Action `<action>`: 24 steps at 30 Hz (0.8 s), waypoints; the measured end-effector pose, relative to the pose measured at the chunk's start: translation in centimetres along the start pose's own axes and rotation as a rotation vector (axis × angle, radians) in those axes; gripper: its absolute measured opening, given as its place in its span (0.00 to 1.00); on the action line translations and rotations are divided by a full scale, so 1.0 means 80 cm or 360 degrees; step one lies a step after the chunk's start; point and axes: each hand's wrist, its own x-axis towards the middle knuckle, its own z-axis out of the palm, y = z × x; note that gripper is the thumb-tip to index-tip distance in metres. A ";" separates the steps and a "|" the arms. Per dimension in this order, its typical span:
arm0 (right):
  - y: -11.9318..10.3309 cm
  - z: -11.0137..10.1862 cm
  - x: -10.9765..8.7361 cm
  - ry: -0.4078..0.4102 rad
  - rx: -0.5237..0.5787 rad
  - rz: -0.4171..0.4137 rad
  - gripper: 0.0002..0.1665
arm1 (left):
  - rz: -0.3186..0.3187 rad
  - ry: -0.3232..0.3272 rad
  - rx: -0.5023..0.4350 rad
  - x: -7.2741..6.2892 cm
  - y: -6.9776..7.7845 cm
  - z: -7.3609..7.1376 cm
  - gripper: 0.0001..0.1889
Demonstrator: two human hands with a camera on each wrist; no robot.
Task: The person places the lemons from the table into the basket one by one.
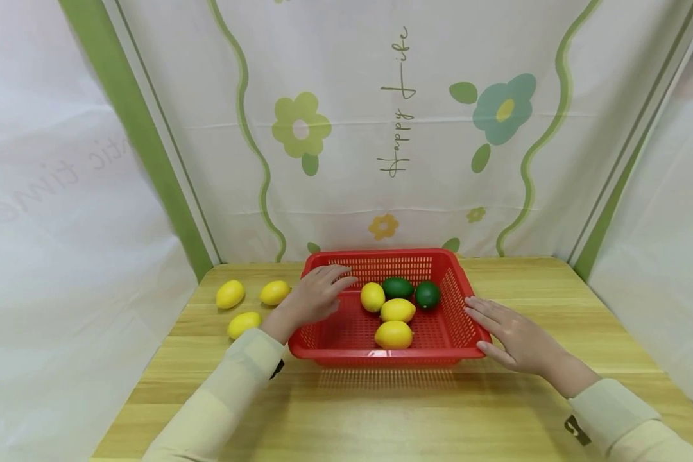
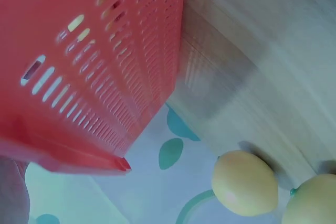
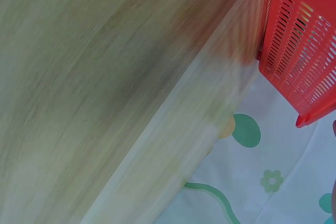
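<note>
Left hand [image 1: 314, 295], empty, fingers loosely bent over the red basket [image 1: 439, 353]! Nearest yellow lemon [image 1: 372, 297] sits inside, just right of those fingertips; the right hand [image 1: 516, 337], fingers straight at the rim, is farther off.

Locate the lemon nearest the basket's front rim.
In the head view, that lemon lies below and right of the picture's centre, inside the red basket, just in front of another lemon, with the left hand off to its left.
</note>
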 end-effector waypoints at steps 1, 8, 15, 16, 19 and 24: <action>0.000 0.000 0.000 0.0001 0.0002 0.0001 0.38 | 0.0003 0.0009 -0.0002 -0.001 -0.001 -0.002 0.27; -0.001 -0.001 0.000 -0.0010 0.0001 0.0013 0.37 | 0.0019 0.0080 0.0016 -0.003 -0.006 -0.013 0.26; -0.001 0.000 -0.001 -0.0047 -0.0024 0.0040 0.39 | 0.0003 0.0158 0.0026 -0.010 -0.015 -0.027 0.26; -0.001 0.000 -0.001 -0.0044 -0.0022 0.0039 0.38 | -0.0005 0.0165 0.0027 -0.011 -0.017 -0.029 0.26; -0.001 0.000 0.000 -0.0024 -0.0010 0.0032 0.38 | -0.0028 0.0183 0.0023 -0.018 -0.021 -0.034 0.26; -0.002 -0.001 0.002 0.0008 0.0007 0.0027 0.38 | -0.0061 0.0209 -0.0005 -0.034 -0.029 -0.043 0.27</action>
